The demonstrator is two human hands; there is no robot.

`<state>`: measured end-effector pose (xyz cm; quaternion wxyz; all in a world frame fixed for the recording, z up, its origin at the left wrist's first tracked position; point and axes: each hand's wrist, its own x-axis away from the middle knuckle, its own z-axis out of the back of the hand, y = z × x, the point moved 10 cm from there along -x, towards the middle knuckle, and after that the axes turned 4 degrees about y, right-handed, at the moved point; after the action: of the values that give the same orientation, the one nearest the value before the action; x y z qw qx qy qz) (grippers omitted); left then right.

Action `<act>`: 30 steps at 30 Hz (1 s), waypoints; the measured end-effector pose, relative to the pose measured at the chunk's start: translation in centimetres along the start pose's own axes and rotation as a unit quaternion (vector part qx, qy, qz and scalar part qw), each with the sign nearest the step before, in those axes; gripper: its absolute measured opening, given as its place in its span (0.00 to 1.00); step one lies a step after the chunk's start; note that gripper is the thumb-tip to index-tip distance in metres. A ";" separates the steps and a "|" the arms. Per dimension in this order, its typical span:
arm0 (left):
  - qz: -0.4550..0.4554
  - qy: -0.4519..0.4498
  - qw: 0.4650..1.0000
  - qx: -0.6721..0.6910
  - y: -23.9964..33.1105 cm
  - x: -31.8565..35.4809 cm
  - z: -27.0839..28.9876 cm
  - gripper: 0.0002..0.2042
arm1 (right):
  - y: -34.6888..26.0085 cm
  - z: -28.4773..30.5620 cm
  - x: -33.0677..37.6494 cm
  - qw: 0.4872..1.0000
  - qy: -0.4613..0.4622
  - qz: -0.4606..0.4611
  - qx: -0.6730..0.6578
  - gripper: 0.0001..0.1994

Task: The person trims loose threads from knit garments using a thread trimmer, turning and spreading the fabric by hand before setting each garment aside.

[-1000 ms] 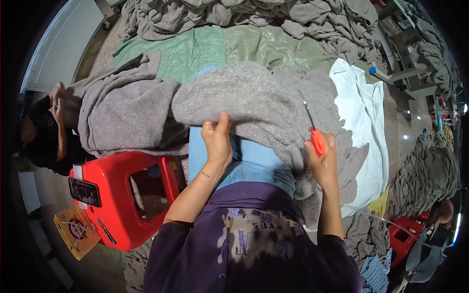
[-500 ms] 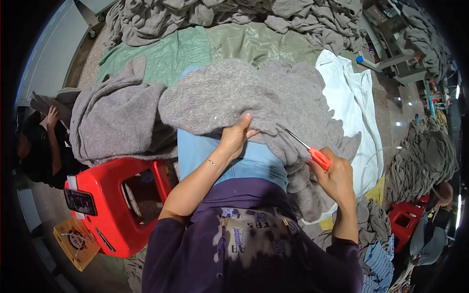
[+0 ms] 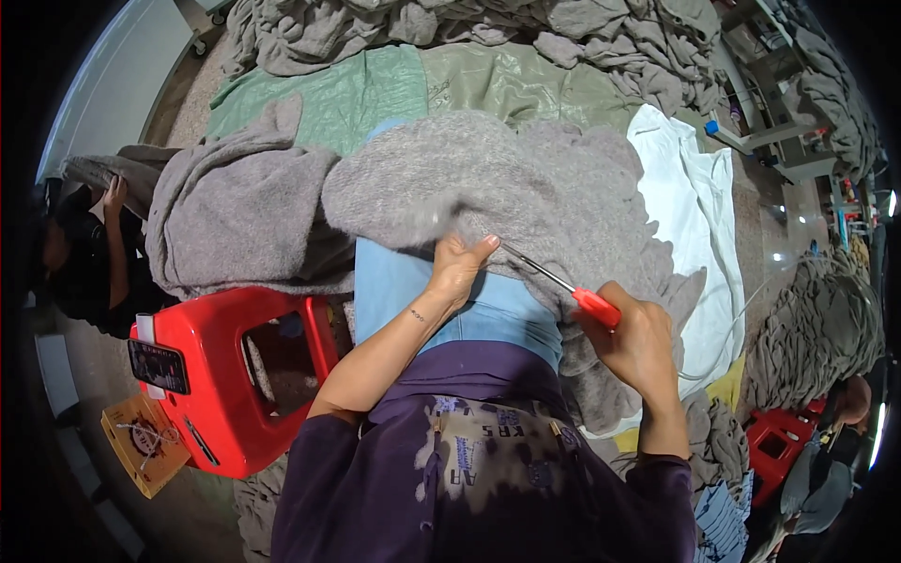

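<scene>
A grey fuzzy knitted garment point(image 3: 413, 174) lies bunched across my lap, over light blue cloth point(image 3: 389, 300). My left hand point(image 3: 458, 267) pinches a fold of its near edge between thumb and fingers. In my right hand point(image 3: 636, 338) is a tool with a red handle and a thin metal shaft point(image 3: 544, 270). The shaft slants up and left, its tip at the knit close beside my left thumb. What kind of tool it is I cannot make out. The fingers under the knit are partly hidden.
To the left stands a red plastic stool point(image 3: 221, 347) with a phone point(image 3: 158, 366) and a yellow box point(image 3: 143, 446) beside it. Grey knits are heaped at the far side point(image 3: 469, 23) and left point(image 3: 235, 211). White cloth point(image 3: 694, 216) lies right. Another person's hand point(image 3: 114, 192) handles cloth at far left.
My left hand has turned and drawn its fold of knit toward the tool. The tool's tip has come up to my left thumb. The view has shifted slightly.
</scene>
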<state>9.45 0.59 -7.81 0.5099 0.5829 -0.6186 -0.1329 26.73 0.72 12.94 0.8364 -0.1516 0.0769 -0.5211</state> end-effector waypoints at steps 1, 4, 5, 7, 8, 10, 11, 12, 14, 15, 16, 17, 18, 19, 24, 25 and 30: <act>0.004 0.059 0.998 -0.034 -0.4 0.0 0.9 0.11 | -0.3 -0.4 -0.3 1.000 0.003 0.004 -0.021 0.13; -0.062 -0.006 0.998 0.002 0.4 0.2 -0.6 0.10 | -0.7 -1.0 -1.0 0.999 0.005 0.017 -0.038 0.12; -0.055 0.004 0.998 0.023 1.0 0.8 -1.2 0.10 | -0.8 -1.1 -1.1 0.999 0.005 0.021 -0.032 0.12; -0.042 0.006 0.999 0.031 0.4 0.9 -0.6 0.10 | -0.7 -1.2 -1.1 1.000 0.008 0.019 -0.014 0.12; -0.027 0.007 0.999 0.039 0.2 1.0 -0.5 0.10 | -0.6 -1.0 -1.1 1.000 0.013 0.015 0.005 0.11; 0.011 0.036 0.999 0.027 -0.3 1.7 0.4 0.10 | -0.3 -1.1 -0.9 1.000 0.006 0.006 -0.022 0.11; 0.016 0.037 0.996 0.081 -0.5 1.9 1.1 0.10 | 0.0 -1.1 -0.9 0.999 0.000 -0.007 -0.047 0.10; 0.021 0.038 0.990 0.134 -0.5 2.0 1.8 0.10 | 0.0 -1.2 -0.8 0.999 -0.001 -0.004 -0.048 0.10; -0.012 0.052 0.981 0.186 0.8 1.4 3.8 0.09 | -0.2 -1.3 -0.7 0.995 0.001 0.001 -0.096 0.09; -0.044 0.063 0.969 0.236 1.6 1.1 4.9 0.08 | -0.3 -1.5 -0.8 0.995 0.000 0.002 -0.096 0.09; -0.044 0.064 0.969 0.236 1.9 0.7 5.5 0.08 | -0.2 -1.5 -0.9 0.994 0.011 0.002 -0.105 0.09; -0.034 0.027 0.966 0.255 2.6 0.5 4.9 0.06 | -0.3 -1.4 -1.0 0.993 0.021 0.003 -0.113 0.08; -0.024 -0.010 0.962 0.273 3.3 0.6 4.1 0.05 | -0.5 -1.3 -1.1 0.993 0.020 0.004 -0.113 0.08; -0.011 0.025 0.975 0.222 3.1 0.6 4.1 0.08 | -0.7 -1.5 -1.3 0.997 0.002 0.000 -0.082 0.08; 0.016 0.029 0.987 0.156 2.4 0.8 4.0 0.09 | -1.1 -1.6 -1.4 0.999 -0.020 -0.006 -0.047 0.09; 0.010 0.041 0.991 0.125 2.4 1.0 4.1 0.08 | -1.1 -1.7 -1.4 0.999 -0.017 -0.003 -0.039 0.09; -0.024 0.037 0.994 0.103 2.3 1.2 4.0 0.07 | -1.0 -2.4 -1.0 0.999 -0.042 0.003 0.003 0.10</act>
<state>5.18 -1.49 -7.24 0.4665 0.6516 -0.5952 -0.0593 24.78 0.77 11.00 0.8410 -0.1704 0.0400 -0.5120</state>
